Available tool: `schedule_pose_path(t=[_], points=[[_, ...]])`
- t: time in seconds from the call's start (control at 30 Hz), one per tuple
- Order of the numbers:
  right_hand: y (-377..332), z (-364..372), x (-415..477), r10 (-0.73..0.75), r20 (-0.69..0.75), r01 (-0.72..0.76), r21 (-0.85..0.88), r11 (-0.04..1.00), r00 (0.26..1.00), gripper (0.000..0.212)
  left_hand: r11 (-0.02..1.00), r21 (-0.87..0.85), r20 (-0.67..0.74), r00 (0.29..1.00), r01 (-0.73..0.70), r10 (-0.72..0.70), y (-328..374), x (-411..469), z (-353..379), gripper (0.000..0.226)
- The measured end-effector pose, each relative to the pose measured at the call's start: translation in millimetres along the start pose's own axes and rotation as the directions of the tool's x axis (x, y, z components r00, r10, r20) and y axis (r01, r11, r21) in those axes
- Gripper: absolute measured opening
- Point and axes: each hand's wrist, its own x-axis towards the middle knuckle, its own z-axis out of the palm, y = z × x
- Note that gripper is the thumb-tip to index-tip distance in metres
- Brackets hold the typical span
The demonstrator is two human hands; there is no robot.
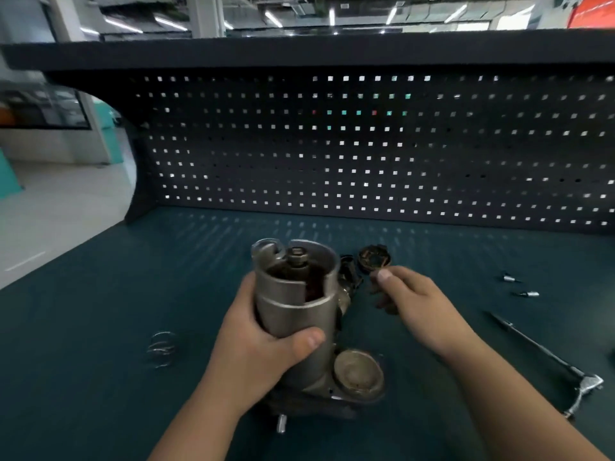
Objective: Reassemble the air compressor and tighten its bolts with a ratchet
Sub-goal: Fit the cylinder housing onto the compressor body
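Mid-bench (100,311), the left hand (263,341) wraps fingers and thumb round the upright compressor (296,294). Its open top shows a nut (297,252) on a shaft inside. Just right, the right hand (412,301) pinches a dark piece (375,287), too blurred to identify. The ratchet (545,354) lies well right.

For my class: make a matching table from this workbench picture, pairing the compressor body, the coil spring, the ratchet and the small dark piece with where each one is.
Things
1. compressor body
2. coil spring
3. ratchet
4. small dark piece

Places
A. pinched in the right hand
B. on the green mat, left of both hands
C. gripped by the left hand
D. on the mat, far right

Pairs: 1-C, 2-B, 3-D, 4-A
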Motion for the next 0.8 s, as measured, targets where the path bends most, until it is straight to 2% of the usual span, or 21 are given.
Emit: schedule_pose_path(t=[0.07,0.1,0.17,0.2,0.23,0.27,0.3,0.33,0.37,0.4,0.43,0.47,0.5,0.53,0.57,0.63,0.7,0.73,0.8], points=[[-23,15,-10,-0.172,0.159,0.124,0.274,0.954,0.972,0.057,0.999,0.039,0.062,0.998,-0.002,0.0,2,0,6,0.07],[-32,22,-17,-0.243,0.216,0.165,0.327,0.931,0.946,0.062,0.998,0.058,0.094,0.995,0.005,-0.011,4,0,9,0.072],[-48,36,-30,-0.314,0.261,0.244,0.266,0.933,0.913,0.057,0.997,0.07,0.155,0.987,0.029,-0.039,7,1,3,0.073],[-52,44,-32,-0.321,0.255,0.267,0.225,0.937,0.912,0.063,0.996,0.092,0.163,0.987,-0.003,-0.012,7,1,-6,0.07],[-54,50,-35,-0.319,0.246,0.273,0.203,0.94,0.915,0.072,0.984,0.17,0.106,0.994,-0.056,0.038,5,3,-21,0.061],[-56,54,-36,-0.308,0.233,0.267,0.191,0.945,0.922,0.077,0.938,0.339,-0.022,0.996,-0.075,0.088,-2,5,-41,0.051],[-57,57,-38,-0.293,0.212,0.254,0.193,0.948,0.932,0.078,0.829,0.559,-0.201,0.972,0.009,0.125,-14,7,-67,0.043],[-58,58,-39,-0.284,0.196,0.245,0.201,0.949,0.939,0.078,0.643,0.731,-0.379,0.919,0.228,0.106,-25,6,-96,0.045],[-59,59,-40,-0.28,0.19,0.239,0.211,0.948,0.941,0.079,0.413,0.762,-0.541,0.841,0.499,-0.017,-38,2,-126,0.054],[-60,58,-41,-0.28,0.189,0.238,0.219,0.946,0.941,0.079,0.21,0.682,-0.673,0.714,0.7,-0.194,-48,-5,-150,0.062],[-60,56,-41,-0.283,0.192,0.24,0.219,0.946,0.94,0.08,0.072,0.594,-0.739,0.578,0.801,-0.345,-56,-13,-166,0.065],[-60,56,-41,-0.283,0.197,0.24,0.215,0.947,0.939,0.08,-0.015,0.558,-0.752,0.498,0.83,-0.433,-62,-18,-174,0.064],[-60,56,-41,-0.28,0.2,0.236,0.215,0.948,0.939,0.08,-0.049,0.581,-0.736,0.499,0.812,-0.457,-67,-21,-175,0.062],[-60,57,-41,-0.275,0.2,0.23,0.22,0.948,0.94,0.08,-0.005,0.629,-0.698,0.561,0.777,-0.445,-71,-21,-171,0.059],[-61,57,-42,-0.273,0.202,0.226,0.228,0.947,0.941,0.08,0.106,0.682,-0.627,0.653,0.723,-0.424,-75,-18,-162,0.058],[-61,57,-43,-0.273,0.207,0.223,0.236,0.946,0.939,0.079,0.399,0.71,-0.436,0.807,0.58,-0.398,-76,-12,-133,0.068],[-62,56,-44,-0.274,0.208,0.224,0.235,0.946,0.939,0.078,0.577,0.651,-0.327,0.869,0.492,-0.372,-70,-9,-106,0.074],[-62,55,-44,-0.271,0.209,0.222,0.233,0.947,0.939,0.079,0.621,0.638,-0.315,0.891,0.454,-0.327,-67,-7,-98,0.067],[-62,55,-45,-0.27,0.208,0.22,0.236,0.947,0.94,0.079,0.648,0.664,-0.303,0.927,0.372,-0.222,-64,-6,-91,0.05]])
